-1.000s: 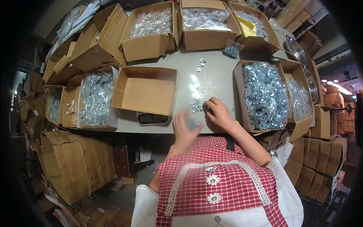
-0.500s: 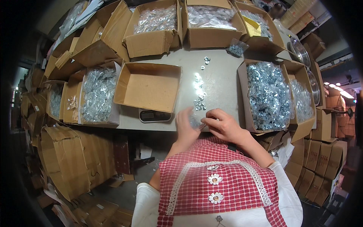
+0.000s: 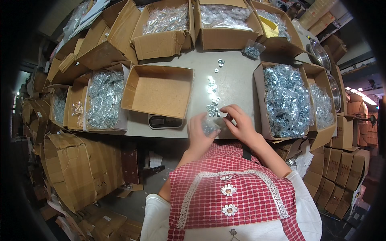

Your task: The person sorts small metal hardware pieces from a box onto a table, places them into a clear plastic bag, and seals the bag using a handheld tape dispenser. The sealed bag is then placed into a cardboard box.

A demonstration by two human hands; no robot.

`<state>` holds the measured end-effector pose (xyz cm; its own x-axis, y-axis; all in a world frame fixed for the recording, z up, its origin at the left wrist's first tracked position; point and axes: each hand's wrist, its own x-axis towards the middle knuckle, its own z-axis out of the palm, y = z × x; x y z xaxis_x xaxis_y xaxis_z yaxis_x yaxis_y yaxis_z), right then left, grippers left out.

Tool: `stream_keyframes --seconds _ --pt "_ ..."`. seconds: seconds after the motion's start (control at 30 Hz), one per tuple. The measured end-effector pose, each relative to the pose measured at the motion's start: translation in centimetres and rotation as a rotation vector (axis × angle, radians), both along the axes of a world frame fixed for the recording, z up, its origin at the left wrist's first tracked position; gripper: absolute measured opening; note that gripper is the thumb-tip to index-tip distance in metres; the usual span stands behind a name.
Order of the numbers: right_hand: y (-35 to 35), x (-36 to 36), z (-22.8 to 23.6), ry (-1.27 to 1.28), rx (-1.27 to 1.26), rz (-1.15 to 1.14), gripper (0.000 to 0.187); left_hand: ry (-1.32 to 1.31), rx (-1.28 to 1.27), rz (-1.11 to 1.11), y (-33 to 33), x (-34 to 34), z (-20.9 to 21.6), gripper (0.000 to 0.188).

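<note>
Close to the table's front edge, my left hand (image 3: 197,132) is closed round a small clear plastic bag (image 3: 209,127) with shiny metal pieces inside; motion blurs it slightly. My right hand (image 3: 243,126) is beside the bag's right side, thumb and forefinger curled together. Whether anything sits between those fingertips is too small to tell. Just beyond both hands lie loose ring-shaped metal pieces (image 3: 213,109), strung out in a line away from me, with a few more rings (image 3: 220,63) farther off.
An open, empty-looking cardboard box (image 3: 161,88) rests tilted on a small scale (image 3: 165,122) at left. To the right stands a box (image 3: 259,100) of bagged metal parts. Another box of bags (image 3: 106,100) is far left. More boxes (image 3: 227,40) line the back, near a filled bag (image 3: 252,51).
My right hand has risen slightly and moved a little right, away from the bag's lower edge. The bag stays in my left hand, turned so more of it shows.
</note>
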<state>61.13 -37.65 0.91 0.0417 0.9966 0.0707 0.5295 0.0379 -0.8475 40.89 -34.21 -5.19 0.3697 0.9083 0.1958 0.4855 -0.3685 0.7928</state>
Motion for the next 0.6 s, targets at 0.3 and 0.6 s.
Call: stream_keyframes --seconds 0.3,0.6 --pt "2.9 -1.0 -3.3 -0.368 -0.054 -0.01 0.049 -0.011 0.005 -0.007 -0.1 -0.1 -0.2 0.078" --pt "3.6 0.4 -4.9 -0.318 -0.018 0.044 0.03 -0.008 0.027 -0.003 0.0 0.1 -0.1 0.074"
